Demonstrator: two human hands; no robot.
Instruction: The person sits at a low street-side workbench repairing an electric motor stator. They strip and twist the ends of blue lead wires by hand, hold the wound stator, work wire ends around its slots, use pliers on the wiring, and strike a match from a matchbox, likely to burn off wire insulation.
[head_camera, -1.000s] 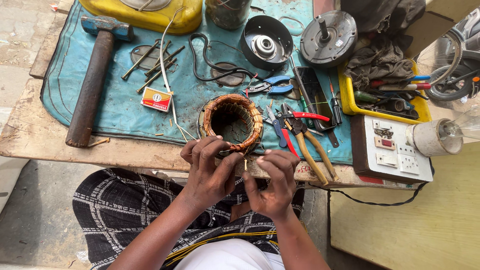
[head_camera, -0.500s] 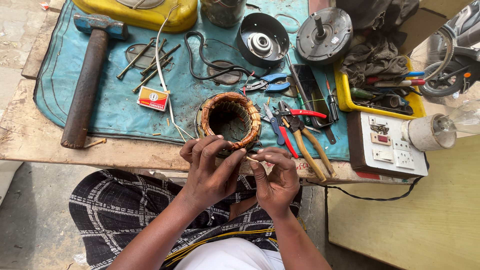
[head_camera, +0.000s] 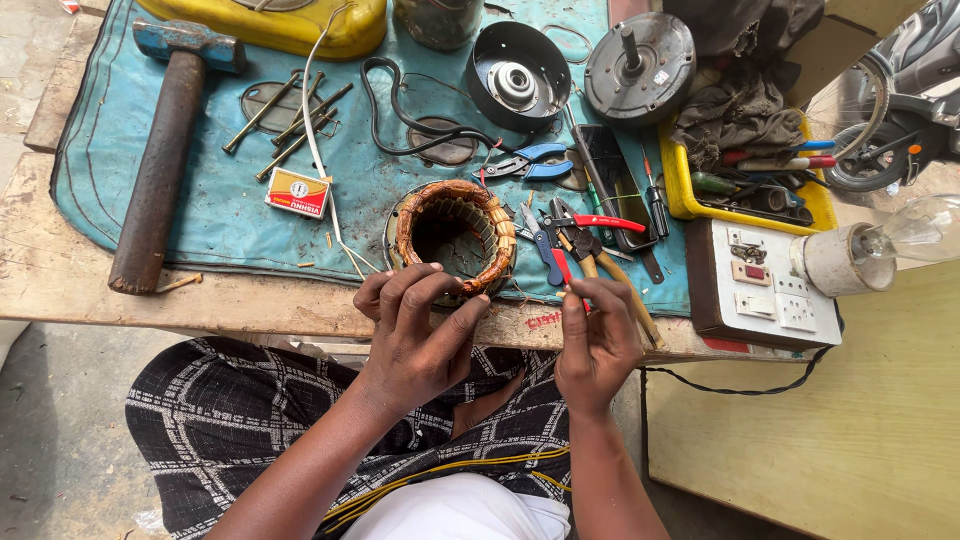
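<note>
Head view
Left hand (head_camera: 415, 335): fingers curled over the near rim of the copper coil ring (head_camera: 455, 235), gripping it.
Right hand (head_camera: 597, 340): fingertips pinched together just right of the ring; what they pinch is too small to tell.
Ring: on the blue mat (head_camera: 220, 205), near the table edge (head_camera: 250, 318).
Right side: pliers (head_camera: 590, 245) crowd close.
Left side: hammer (head_camera: 160, 170) well apart, open mat between.

1. I see a small repair workshop: a worn wooden bench (head_camera: 60, 270) under a blue cloth mat (head_camera: 220, 215).
2. A heavy blue-headed hammer (head_camera: 160, 165), red-handled pliers (head_camera: 590, 235) and a copper-wound motor stator (head_camera: 455, 235) lie there.
</note>
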